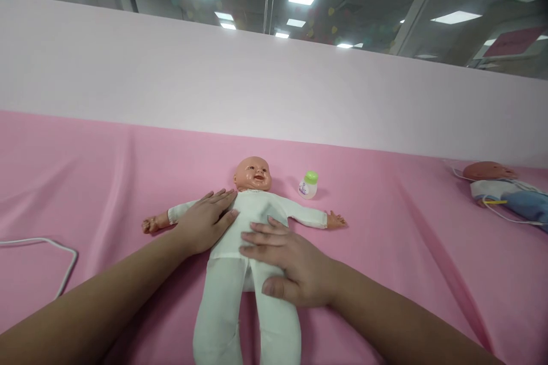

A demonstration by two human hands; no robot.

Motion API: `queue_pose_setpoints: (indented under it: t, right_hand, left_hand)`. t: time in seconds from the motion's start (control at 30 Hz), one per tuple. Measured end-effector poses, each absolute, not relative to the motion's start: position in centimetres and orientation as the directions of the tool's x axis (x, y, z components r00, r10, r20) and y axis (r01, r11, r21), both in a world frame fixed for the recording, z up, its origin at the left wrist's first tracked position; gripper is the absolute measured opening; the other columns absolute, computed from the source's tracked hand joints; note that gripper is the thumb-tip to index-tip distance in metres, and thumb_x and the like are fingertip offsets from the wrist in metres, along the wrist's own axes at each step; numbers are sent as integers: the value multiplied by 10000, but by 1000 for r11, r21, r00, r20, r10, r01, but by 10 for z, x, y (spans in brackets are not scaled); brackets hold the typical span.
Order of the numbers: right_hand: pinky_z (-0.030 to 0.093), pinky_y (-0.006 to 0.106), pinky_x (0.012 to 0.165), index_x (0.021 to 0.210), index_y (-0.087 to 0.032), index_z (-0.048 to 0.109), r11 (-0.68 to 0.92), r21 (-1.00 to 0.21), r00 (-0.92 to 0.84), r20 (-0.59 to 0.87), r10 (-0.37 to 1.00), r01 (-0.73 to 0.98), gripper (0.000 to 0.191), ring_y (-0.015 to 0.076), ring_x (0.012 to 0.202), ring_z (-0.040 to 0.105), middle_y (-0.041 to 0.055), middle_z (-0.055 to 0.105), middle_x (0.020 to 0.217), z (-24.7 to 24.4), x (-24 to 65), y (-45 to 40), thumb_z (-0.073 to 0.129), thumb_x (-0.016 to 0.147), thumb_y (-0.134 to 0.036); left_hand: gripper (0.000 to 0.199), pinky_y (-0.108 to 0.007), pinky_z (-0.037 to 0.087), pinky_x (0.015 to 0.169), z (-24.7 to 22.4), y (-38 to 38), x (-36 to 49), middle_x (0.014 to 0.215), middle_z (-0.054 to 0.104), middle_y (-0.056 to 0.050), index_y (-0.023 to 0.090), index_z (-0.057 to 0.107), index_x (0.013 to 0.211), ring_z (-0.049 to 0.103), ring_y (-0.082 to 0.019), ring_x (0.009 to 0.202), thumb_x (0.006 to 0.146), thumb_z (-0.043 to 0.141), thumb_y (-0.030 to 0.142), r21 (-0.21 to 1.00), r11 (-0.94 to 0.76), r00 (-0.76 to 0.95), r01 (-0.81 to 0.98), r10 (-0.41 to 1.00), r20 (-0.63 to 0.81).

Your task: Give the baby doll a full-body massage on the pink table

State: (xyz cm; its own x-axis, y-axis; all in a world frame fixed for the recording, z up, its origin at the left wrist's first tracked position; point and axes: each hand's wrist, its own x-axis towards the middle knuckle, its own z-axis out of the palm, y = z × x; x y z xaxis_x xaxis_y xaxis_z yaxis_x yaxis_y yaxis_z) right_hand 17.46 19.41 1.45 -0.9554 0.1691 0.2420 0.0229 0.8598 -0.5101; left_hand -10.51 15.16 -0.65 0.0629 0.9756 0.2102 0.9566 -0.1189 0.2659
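1. Doll [252, 214] lies face up on the pink sheet [385, 239], head away from the camera, legs toward it, arms spread to both sides. White suit on it. It sits mid-sheet, well short of the back wall.
2. Left hand [205, 222]: flat, palm down on the doll's chest and the shoulder on the camera's left. Fingers stretched out and together, tips near the doll's neck. Grip fully open, nothing clasped, just pressing on cloth.
3. Right hand [291, 268]: flat on the doll's belly and hip, fingers pointing toward the left hand, thumb down on the upper leg. Grip open too, holding nothing, only resting on the suit.
4. The two hands are near each other over the torso, not touching.
5. Bottle [309, 185]: small, white, green cap, upright just beside the doll's head, above the arm on the camera's right. Apart from the doll, apart from both hands.
6. White cable [51, 251]: loops in from the frame's left edge, well apart from the doll's hand on that side.
7. Second doll [505, 191]: lying far off past the bottle, near the frame's right edge, with thin white cords around it.
8. Open room: bare sheet all round the doll, wide on both sides of the spread arms, a band between head and wall [257, 85]. The doll's feet run off the frame's bottom edge.
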Motion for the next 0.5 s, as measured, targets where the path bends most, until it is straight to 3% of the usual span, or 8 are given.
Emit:
queue_pose_setpoints:
  t: [0.1,0.2,0.27,0.37,0.5]
  right_hand:
    - [76,574,1316,1622,-336,372,840,-495,-934,140,330,222,693,292,1616,191,18,283,1714,12,174,212,410,1028,-689]
    - [131,581,1311,1646,-307,320,796,-452,-857,118,501,402,732,307,1615,194,39,245,1727,4,176,232,377,1031,-698]
    - [206,585,1293,1634,-268,363,756,-423,-788,141,599,499,712,322,1576,304,69,352,1690,0,178,241,360,1045,-669]
    - [361,571,1207,1528,-257,542,699,-390,-698,173,695,599,589,335,1446,504,87,573,1543,2,186,247,340,1073,-571]
    - [504,515,1041,1377,-299,678,619,-422,-644,103,758,662,501,362,1291,618,69,672,1423,16,214,254,559,973,-571]
  left_hand:
    - [710,-524,245,1297,-6,151,-104,1616,460,-125,133,445,1589,387,-285,1534,1049,310,575,283,-136,79,950,976,204]
    - [694,-525,235,1301,-3,150,-105,1618,463,-106,165,457,1587,395,-280,1530,1050,310,579,296,-152,92,943,974,206]
    - [673,-524,244,1298,0,147,-108,1608,488,-83,199,477,1578,413,-284,1521,1048,320,584,306,-162,96,938,970,222]
    - [634,-508,378,1231,8,140,-120,1581,537,-41,263,493,1566,483,-311,1468,1022,394,574,324,-125,46,938,970,240]
    - [640,-496,542,1030,19,125,-154,1511,595,-54,299,548,1515,588,-361,1332,916,560,523,307,81,-130,948,982,140]
